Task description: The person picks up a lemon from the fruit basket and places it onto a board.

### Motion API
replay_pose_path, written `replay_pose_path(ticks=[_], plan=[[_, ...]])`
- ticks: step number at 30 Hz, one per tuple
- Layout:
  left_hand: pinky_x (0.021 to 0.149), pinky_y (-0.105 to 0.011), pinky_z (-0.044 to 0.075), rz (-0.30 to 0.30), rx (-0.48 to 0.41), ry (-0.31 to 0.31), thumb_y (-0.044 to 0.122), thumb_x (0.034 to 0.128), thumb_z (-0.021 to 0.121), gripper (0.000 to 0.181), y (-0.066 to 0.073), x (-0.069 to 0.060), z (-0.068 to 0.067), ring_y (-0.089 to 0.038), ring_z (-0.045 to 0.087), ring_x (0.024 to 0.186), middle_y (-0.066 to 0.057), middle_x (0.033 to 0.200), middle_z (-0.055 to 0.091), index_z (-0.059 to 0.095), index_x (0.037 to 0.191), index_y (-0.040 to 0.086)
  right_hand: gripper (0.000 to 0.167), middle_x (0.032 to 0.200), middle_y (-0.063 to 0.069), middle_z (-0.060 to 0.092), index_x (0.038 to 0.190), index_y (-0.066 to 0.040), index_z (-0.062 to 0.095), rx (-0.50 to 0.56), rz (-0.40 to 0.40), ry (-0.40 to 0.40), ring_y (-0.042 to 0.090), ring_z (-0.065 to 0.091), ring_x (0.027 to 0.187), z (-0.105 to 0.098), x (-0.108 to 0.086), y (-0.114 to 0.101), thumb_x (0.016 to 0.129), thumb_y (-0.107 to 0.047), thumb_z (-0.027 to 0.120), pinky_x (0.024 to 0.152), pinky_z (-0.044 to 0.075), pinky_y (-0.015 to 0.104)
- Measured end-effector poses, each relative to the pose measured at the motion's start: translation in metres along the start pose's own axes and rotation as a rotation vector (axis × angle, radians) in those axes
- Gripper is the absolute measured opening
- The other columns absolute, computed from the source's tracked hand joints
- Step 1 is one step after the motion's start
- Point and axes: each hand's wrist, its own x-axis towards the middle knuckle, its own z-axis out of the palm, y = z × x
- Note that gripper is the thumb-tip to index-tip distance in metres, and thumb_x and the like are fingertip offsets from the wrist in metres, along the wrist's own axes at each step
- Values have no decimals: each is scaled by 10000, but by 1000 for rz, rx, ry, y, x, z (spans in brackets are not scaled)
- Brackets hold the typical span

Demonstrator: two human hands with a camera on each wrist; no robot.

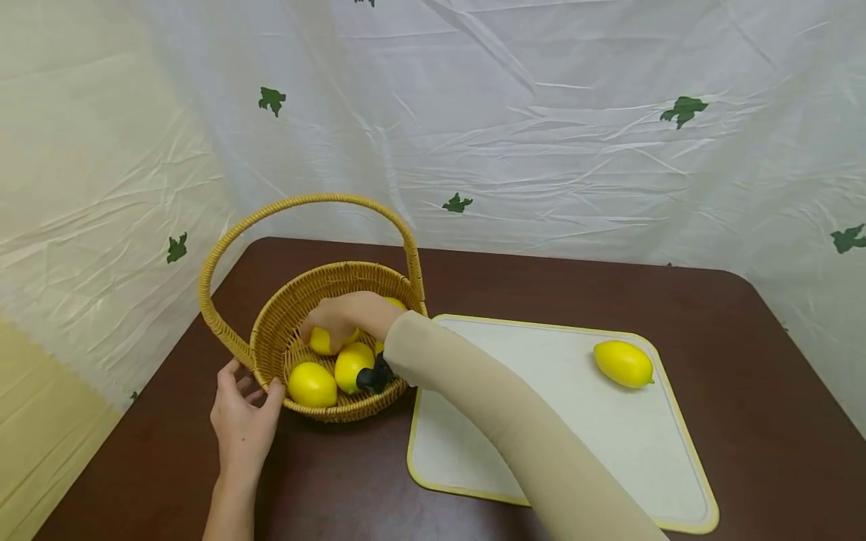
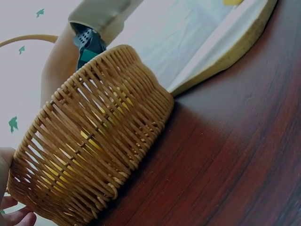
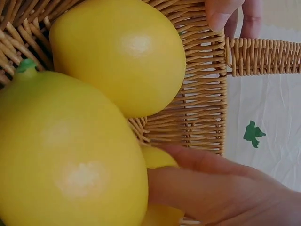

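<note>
Left hand pinches the basket rim; right hand has fingers clamped round a lemon inside.

A creased pale cloth hangs behind the dark reddish-brown surface, whose far corners are rounded. Scattered green patches, possibly leaf shapes, dot it; the left side turns yellowish, softly lit.
</note>
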Motion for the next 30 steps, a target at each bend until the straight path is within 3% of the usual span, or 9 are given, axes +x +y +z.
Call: replay_pose_path(ticks=[9,12,15,16,18,23,25,30], plan=[[780,-454,479,-11,11,-14,136,836,622,563,1,-3,2,-355,560,978,-229,1194,502,371,1323,5,527,1362,-59,413,1358,-219,447,22,-32,76,110,344,1246,-15,-23,3,863,-132,605,931,354,219],[741,-261,503,-11,15,-19,141,837,623,565,2,-3,2,-354,556,986,-223,1206,497,373,1325,8,518,1359,-55,419,1361,-194,442,8,-69,119,116,338,1255,-19,-34,5,870,-140,598,959,334,217],[675,-85,433,-3,21,-14,154,839,618,561,2,-2,1,-355,562,973,-220,1203,500,378,1324,8,505,1356,-63,425,1356,-199,445,-9,-94,176,117,328,1266,-22,-47,8,876,-166,601,996,303,220],[659,-49,401,0,23,-11,156,840,614,558,2,-1,1,-355,562,971,-220,1202,501,378,1323,7,502,1352,-66,430,1353,-204,449,-10,-101,198,118,329,1266,-23,-52,9,876,-175,603,1001,300,224],[670,-106,458,-2,35,0,162,842,607,556,2,0,0,-358,567,959,-228,1195,504,379,1323,2,495,1348,-71,436,1348,-216,456,-10,-110,239,124,331,1266,-23,-63,12,877,-187,605,1007,296,234],[643,-56,428,-35,50,14,156,841,597,554,2,-1,-3,-354,574,958,-239,1196,512,378,1327,7,485,1315,-48,457,1334,-234,472,-2,-99,334,155,370,1211,-19,-96,19,873,-179,612,976,329,268],[615,6,344,-45,44,9,158,843,591,557,2,-2,-3,-360,572,960,-240,1204,509,373,1334,12,485,1290,-24,461,1329,-237,476,4,-85,374,154,394,1162,-16,-114,22,870,-169,616,939,356,260],[589,21,330,-49,36,5,171,844,590,570,3,-2,-2,-389,572,949,-252,1223,491,365,1343,12,470,1229,16,479,1311,-217,497,17,-85,515,141,446,1041,-4,-165,27,862,-140,614,847,395,223]])
